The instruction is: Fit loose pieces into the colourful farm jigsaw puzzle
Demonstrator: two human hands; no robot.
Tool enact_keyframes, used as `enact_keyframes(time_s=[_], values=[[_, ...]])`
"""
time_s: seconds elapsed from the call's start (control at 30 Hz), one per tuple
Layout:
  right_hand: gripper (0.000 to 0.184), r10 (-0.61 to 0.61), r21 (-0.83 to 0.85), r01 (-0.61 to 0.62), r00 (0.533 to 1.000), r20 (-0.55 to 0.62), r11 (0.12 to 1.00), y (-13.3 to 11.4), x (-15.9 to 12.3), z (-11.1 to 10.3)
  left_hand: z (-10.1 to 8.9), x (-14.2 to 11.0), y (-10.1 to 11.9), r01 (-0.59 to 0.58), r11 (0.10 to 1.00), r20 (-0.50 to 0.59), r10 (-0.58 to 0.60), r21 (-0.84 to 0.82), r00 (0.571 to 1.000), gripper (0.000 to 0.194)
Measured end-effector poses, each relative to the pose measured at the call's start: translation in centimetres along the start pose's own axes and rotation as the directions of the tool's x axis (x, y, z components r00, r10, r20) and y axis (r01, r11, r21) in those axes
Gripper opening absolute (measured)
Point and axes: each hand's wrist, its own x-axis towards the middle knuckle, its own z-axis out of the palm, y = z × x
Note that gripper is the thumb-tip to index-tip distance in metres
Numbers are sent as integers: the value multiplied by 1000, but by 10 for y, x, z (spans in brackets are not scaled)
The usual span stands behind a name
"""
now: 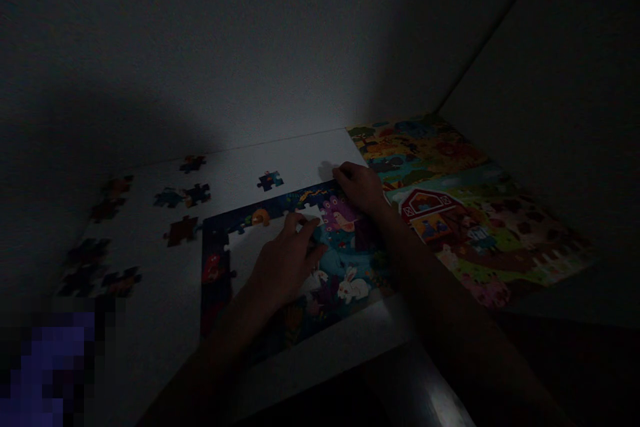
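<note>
A dark blue jigsaw puzzle (353, 287) with animals, partly assembled, lies on the white table. My left hand (287, 257) is over the gap in its middle. Its thumb and fingertips close around a teal puzzle piece (317, 235) at the gap's right edge; whether the piece is fully seated I cannot tell. My right hand (361, 185) rests at the puzzle's upper right edge, beside the pink peacock picture (340, 213). Its fingers are curled in, and anything inside them is hidden. A loose puzzle piece (271, 180) lies above the puzzle's top edge.
Several loose pieces (183, 231) are scattered to the left, some in deep shadow. At the right lie a finished farm puzzle (470, 233) and a savanna puzzle (415, 147). A pale wall (280, 47) rises behind the table. The scene is very dark; a pixelated patch covers the lower left.
</note>
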Motion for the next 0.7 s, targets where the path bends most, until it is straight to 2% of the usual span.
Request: enact_keyframes(time_s=[0.17, 0.37, 0.7], values=[[35, 22, 3, -22, 1000, 8, 1000, -3, -1, -1, -3, 3, 0, 29, 995, 24, -27, -93, 999, 34], [35, 34, -5, -34, 999, 11, 999, -5, -2, 0, -7, 10, 2, 144, 974, 106, -127, -176, 986, 31], [35, 28, -6, -28, 999, 18, 1000, -4, -1, 2, -1, 10, -3, 189, 944, 84, -173, -270, 981, 32]])
